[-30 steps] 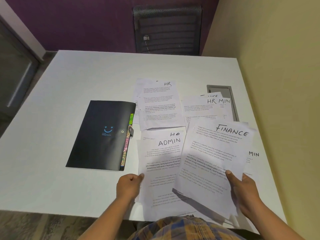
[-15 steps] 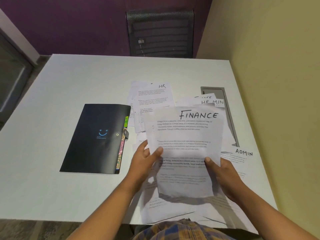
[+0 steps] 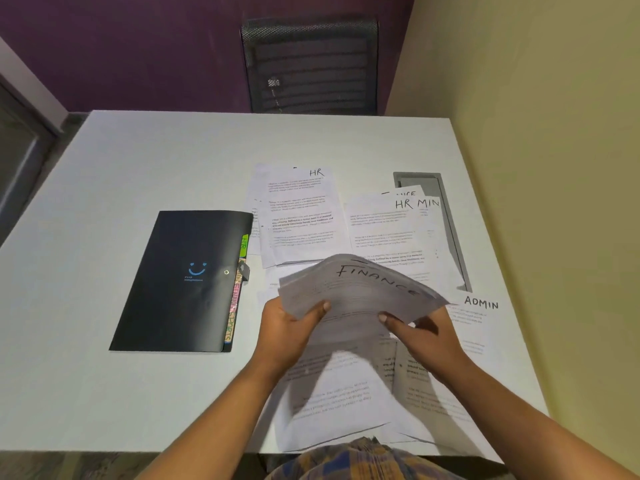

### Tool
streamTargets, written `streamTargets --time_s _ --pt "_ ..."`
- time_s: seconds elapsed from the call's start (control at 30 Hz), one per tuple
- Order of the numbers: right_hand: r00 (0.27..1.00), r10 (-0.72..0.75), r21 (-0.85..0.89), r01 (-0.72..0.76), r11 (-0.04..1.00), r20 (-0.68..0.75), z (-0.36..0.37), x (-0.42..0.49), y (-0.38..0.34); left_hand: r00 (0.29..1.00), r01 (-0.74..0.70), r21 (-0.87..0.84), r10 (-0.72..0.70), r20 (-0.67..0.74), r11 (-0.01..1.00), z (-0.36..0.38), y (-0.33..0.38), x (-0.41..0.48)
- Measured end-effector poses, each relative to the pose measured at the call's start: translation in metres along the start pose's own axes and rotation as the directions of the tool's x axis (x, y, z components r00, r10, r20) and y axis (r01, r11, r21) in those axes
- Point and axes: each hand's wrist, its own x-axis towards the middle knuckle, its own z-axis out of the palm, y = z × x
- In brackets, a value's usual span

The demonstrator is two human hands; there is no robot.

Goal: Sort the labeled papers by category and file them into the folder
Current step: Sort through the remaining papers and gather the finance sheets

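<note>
On my feed both hands were up off the white table (image 3: 138, 174), sharing the FINANCE sheet (image 3: 363, 289). The left hand (image 3: 287, 323) pinched its near-left corner, thumb on top and fingers curled beneath. The right hand (image 3: 426, 337) gripped the near-right edge the same way, thumb laid on the print. The paper was bowed and tipped away from me, its header blurred, and I could not tell whether more sheets lay under it. The black folder (image 3: 183, 282) lay shut and flat at about nine o'clock from the hands, apart from them. It had a blue smile mark on the cover and coloured tabs (image 3: 235, 306) sticking out along its right edge, with a green tab (image 3: 245, 245) farthest from me. At twelve o'clock an HR sheet (image 3: 301, 216) topped a small pile just beside the folder's far right corner. At one o'clock a second HR sheet (image 3: 384, 230) overlapped papers whose headers showed only "NCE" and "MIN". Those partly covered a grey hatch (image 3: 417, 178) set in the tabletop. At three o'clock an ADMIN sheet (image 3: 478, 320) lay flat near the table's right edge. More printed sheets (image 3: 332, 393) were spread beneath the hands at six o'clock, running to the near edge. A dark mesh chair (image 3: 308, 67) stood beyond the far edge at twelve o'clock, against a purple wall.
</note>
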Motion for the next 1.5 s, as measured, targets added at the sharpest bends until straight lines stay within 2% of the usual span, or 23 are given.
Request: streamTargets --time_s 0.13,0.3,0.33,0.43,0.53,0.63,0.73,0.8,0.9,0.97,1.03,1.07,1.17,1.27,1.4,1.5 --pt "1.000 0.008 0.002 -0.008 1.000 0.005 0.002 0.009 0.011 1.000 0.004 0.007 -0.004 -0.002 1.000 -0.001 -0.001 0.003" --pt "0.998 0.012 -0.035 -0.014 0.999 -0.058 -0.002 0.021 0.008 0.999 -0.032 -0.038 0.031 -0.016 0.999 -0.004 0.007 0.017" --pt "0.998 0.028 0.010 -0.028 1.000 -0.052 -0.003 0.024 0.006 1.000 -0.026 -0.056 0.026 -0.008 0.998 -0.004 0.009 0.020" --pt "0.987 0.157 0.292 -0.139 0.946 -0.039 -0.004 0.032 -0.003 0.992 0.073 -0.053 -0.067 0.105 0.996 -0.008 0.011 0.026" --pt "0.973 0.221 0.341 -0.185 0.922 -0.068 -0.010 0.046 -0.007 0.966 0.150 0.048 -0.157 0.207 0.988 -0.013 0.005 0.032" --pt "0.975 0.221 0.241 -0.210 0.948 -0.020 -0.017 0.057 -0.009 0.958 0.222 0.006 -0.219 0.182 0.975 -0.012 0.004 0.037" --pt "0.969 0.228 0.161 -0.242 0.957 0.100 -0.024 0.071 -0.005 0.974 0.203 0.024 -0.204 0.099 0.979 -0.008 0.000 0.046" --pt "0.948 0.294 0.110 -0.307 0.945 0.121 -0.030 0.084 -0.001 0.979 0.203 0.000 -0.202 0.023 0.979 -0.008 -0.006 0.055" --pt "0.925 0.377 0.005 -0.377 0.926 -0.040 -0.043 0.108 0.016 0.973 0.217 -0.038 -0.219 -0.069 0.975 -0.008 -0.015 0.069" --pt "0.912 0.340 -0.214 -0.388 0.896 -0.230 -0.051 0.123 0.030 0.968 0.231 -0.049 -0.235 -0.093 0.972 -0.009 -0.017 0.077" --pt "0.857 0.335 -0.397 -0.485 0.779 -0.391 -0.060 0.135 0.042 0.965 0.235 -0.061 -0.240 -0.107 0.970 -0.010 -0.019 0.084" --pt "0.826 0.354 -0.426 -0.537 0.728 -0.438 -0.062 0.139 0.046 0.964 0.238 -0.062 -0.243 -0.109 0.969 -0.011 -0.018 0.086" --pt "0.758 0.435 -0.482 -0.648 0.590 -0.486 -0.065 0.148 0.053 0.959 0.253 -0.051 -0.257 -0.118 0.966 -0.011 -0.018 0.096" --pt "0.758 0.417 -0.572 -0.652 0.498 -0.501 -0.064 0.154 0.058 0.957 0.252 -0.058 -0.258 -0.136 0.966 -0.011 -0.019 0.107" --pt "0.764 0.428 -0.455 -0.636 0.623 -0.483 -0.064 0.163 0.062 0.942 0.276 -0.083 -0.287 -0.174 0.958 -0.014 -0.025 0.119" --pt "0.795 0.389 -0.408 -0.583 0.702 -0.466 -0.064 0.170 0.060 0.935 0.287 -0.089 -0.299 -0.189 0.954 -0.014 -0.028 0.124"
